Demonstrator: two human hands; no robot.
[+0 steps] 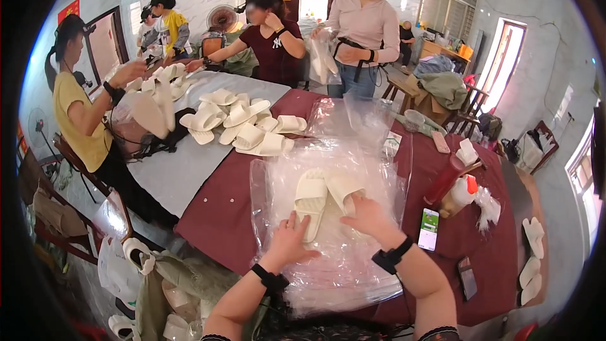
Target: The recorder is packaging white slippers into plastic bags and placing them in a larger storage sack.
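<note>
From the head camera, two cream foam slippers lie side by side, soles down, on a stack of clear plastic bags spread over the maroon tablecloth. The left hand rests flat with fingers spread, its fingertips touching the heel end of the left slipper. The right hand lies open on the plastic, fingers reaching the heel of the right slipper; neither hand pinches anything. Each wrist carries a black strap. The slippers are smooth, thick-soled, with one wide band across the top; the bags are thin, glossy and wrinkled.

Farther up the table sits a loose pile of cream slippers, too jumbled to count exactly. Right of the bags lie a phone with a lit green screen, a second dark phone and a red bottle. Four other people stand or sit around the far end
</note>
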